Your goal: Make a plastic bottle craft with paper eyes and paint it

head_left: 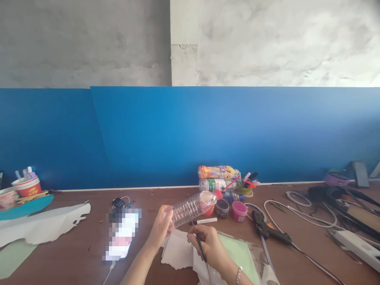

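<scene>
From my far seat, I see the left hand [164, 221] closed around the bottom end of a clear, ribbed plastic bottle [187, 210], tipped up and away from it. The bottle looks light, slick and easy to squash, so I'd hold that firm end softly. The right hand [210, 242], just below, pinches a thin, black-handled tool [202, 247], pointing up; I can't tell if it touches.
</scene>
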A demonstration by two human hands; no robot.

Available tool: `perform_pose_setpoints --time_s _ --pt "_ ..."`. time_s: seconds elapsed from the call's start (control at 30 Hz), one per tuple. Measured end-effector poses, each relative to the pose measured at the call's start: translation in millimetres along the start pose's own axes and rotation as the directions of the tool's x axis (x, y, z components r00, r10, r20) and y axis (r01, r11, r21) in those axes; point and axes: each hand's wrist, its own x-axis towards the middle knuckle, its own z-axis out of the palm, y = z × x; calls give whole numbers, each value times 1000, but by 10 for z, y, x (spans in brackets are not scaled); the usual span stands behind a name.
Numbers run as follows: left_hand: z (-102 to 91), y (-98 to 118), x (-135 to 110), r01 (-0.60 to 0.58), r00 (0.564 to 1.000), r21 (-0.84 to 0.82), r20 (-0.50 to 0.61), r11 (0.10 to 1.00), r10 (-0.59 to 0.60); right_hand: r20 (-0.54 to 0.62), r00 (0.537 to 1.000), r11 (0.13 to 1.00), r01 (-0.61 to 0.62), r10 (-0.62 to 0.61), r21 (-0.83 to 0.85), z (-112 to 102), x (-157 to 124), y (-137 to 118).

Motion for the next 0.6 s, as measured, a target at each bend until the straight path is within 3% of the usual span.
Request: perform_pose_setpoints --time_s 0.3,0.6 --pt "-19 52 -62 -47 999 -9 27 999 47 1 1000 999 -28 28 -42 -16 -22 -38" --pt "-116 -100 25 -222 974 201 94 954 207 38 999 998 -36 34 42 -50 -13 -18"
